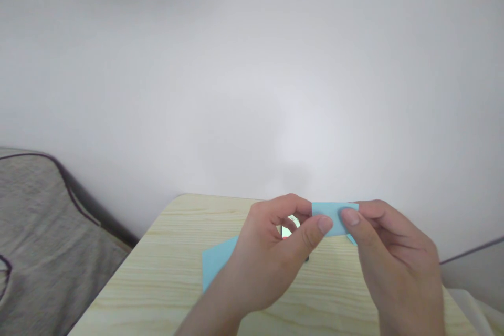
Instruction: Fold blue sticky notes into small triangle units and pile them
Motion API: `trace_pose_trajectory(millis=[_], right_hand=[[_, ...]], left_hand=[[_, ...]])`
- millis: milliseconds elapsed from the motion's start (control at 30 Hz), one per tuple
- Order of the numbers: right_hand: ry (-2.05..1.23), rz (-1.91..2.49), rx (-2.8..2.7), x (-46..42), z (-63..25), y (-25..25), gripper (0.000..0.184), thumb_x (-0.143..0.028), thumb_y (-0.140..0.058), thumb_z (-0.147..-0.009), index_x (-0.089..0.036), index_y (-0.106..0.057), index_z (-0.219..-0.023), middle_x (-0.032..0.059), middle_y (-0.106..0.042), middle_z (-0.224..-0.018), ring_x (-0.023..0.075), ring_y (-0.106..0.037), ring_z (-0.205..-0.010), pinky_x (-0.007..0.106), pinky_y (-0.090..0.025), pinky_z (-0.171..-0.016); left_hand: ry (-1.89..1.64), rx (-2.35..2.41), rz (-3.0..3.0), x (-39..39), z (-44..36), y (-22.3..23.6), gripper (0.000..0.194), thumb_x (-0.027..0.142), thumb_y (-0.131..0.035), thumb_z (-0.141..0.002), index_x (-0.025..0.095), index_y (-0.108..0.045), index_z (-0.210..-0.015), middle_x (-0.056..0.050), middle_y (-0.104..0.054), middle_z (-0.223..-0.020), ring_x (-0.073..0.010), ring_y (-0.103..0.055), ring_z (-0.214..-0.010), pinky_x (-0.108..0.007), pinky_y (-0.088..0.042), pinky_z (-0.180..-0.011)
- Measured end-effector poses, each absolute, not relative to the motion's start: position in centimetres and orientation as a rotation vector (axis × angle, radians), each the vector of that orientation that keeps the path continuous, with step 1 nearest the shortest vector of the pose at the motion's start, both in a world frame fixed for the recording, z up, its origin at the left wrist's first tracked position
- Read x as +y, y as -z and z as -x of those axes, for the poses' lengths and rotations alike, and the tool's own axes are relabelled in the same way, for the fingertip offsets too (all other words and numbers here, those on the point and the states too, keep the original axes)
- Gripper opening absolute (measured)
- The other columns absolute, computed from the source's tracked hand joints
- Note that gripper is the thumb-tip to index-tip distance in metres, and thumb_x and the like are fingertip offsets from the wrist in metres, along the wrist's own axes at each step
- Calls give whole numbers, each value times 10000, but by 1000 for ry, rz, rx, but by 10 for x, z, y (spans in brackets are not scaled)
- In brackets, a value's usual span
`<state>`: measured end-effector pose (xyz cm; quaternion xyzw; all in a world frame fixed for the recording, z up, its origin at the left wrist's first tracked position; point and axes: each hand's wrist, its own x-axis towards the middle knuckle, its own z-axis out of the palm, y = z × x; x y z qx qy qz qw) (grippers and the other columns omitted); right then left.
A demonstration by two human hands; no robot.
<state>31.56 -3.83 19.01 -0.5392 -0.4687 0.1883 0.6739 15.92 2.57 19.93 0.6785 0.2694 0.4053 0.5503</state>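
A small folded piece of light blue paper (334, 215) is held up above the table between both hands. My left hand (275, 252) pinches its left end between thumb and forefinger. My right hand (394, 257) pinches its right end the same way. Beneath my left hand a second sheet of light blue paper (218, 262) lies flat on the light wooden table (169, 273), partly hidden by my hand and wrist. A small greenish and red thing shows through the gap in my left fingers; I cannot make out what it is.
The table's far edge runs against a plain white wall (252, 89). A grey cushion with dark piping (43, 231) lies to the left of the table. A pale surface (472, 268) shows at the far right.
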Motion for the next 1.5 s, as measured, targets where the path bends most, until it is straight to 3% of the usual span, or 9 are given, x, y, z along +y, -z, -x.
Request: trace_pose_trajectory(millis=[267, 467, 700, 867, 1100, 1200, 1333, 1500], right_hand=[[-393, 1166, -985, -28, -313, -186, 97, -318, -779, -876, -254, -711, -904, -32, -690, -744, 99, -609, -627, 178, -501, -557], [-717, 1154, -1164, -30, -325, -187, 165, -399, -692, -941, -243, -733, -975, 19, -736, -841, 169, -680, -748, 278, -567, -675], [-775, 1233, -1306, -36, -323, -204, 245, -418, -681, -947, -220, -719, -809, 10, -701, -760, 154, -662, -757, 241, -550, -653], [-770, 1316, -1262, -38, -330, -207, 253, -421, -722, -917, -211, -731, -777, 23, -726, -756, 159, -679, -741, 257, -569, -686], [-783, 1191, -1196, -39, -349, -194, 210, -416, -705, -924, -213, -737, -886, 41, -748, -828, 201, -711, -773, 371, -606, -772], [-848, 1161, -1229, -38, -343, -193, 212, -414, -723, -913, -220, -737, -998, 33, -744, -832, 190, -700, -748, 347, -606, -708], [-713, 1206, -1259, -36, -339, -190, 183, -369, -730, -918, -205, -720, -838, 27, -735, -773, 169, -677, -763, 288, -556, -694], [-714, 1104, -1255, -35, -346, -185, 173, -371, -729, -918, -205, -724, -867, 29, -738, -764, 169, -681, -738, 295, -553, -686]], left_hand=[[-962, 689, -1743, 26, -156, -202, 317, 421, -596, -989, 200, -671, -775, 23, -609, -701, -106, -520, -680, -239, -432, -659], [-992, 657, -1704, 27, -158, -199, 321, 406, -581, -1001, 189, -649, -775, 12, -618, -712, -117, -524, -696, -257, -412, -663], [-1011, 547, -1615, 25, -161, -202, 345, 393, -571, -1012, 175, -649, -756, -2, -647, -721, -121, -533, -694, -270, -404, -672], [-1100, 632, -1590, 25, -161, -198, 371, 416, -614, -985, 175, -587, -705, 25, -553, -640, -103, -441, -634, -259, -340, -606], [-1175, 690, -1562, 30, -162, -186, 375, 428, -630, -975, 182, -541, -707, 31, -553, -642, -105, -444, -644, -256, -349, -628], [-1140, 665, -1580, 29, -164, -185, 373, 430, -629, -976, 182, -542, -712, 25, -553, -652, -112, -456, -660, -266, -352, -638], [-1107, 632, -1570, 27, -169, -185, 372, 431, -636, -971, 182, -539, -711, 30, -544, -645, -108, -451, -648, -264, -348, -620], [-1167, 597, -1572, 21, -174, -187, 351, 411, -678, -944, 173, -576, -706, 34, -557, -633, -96, -462, -626, -246, -363, -600]])
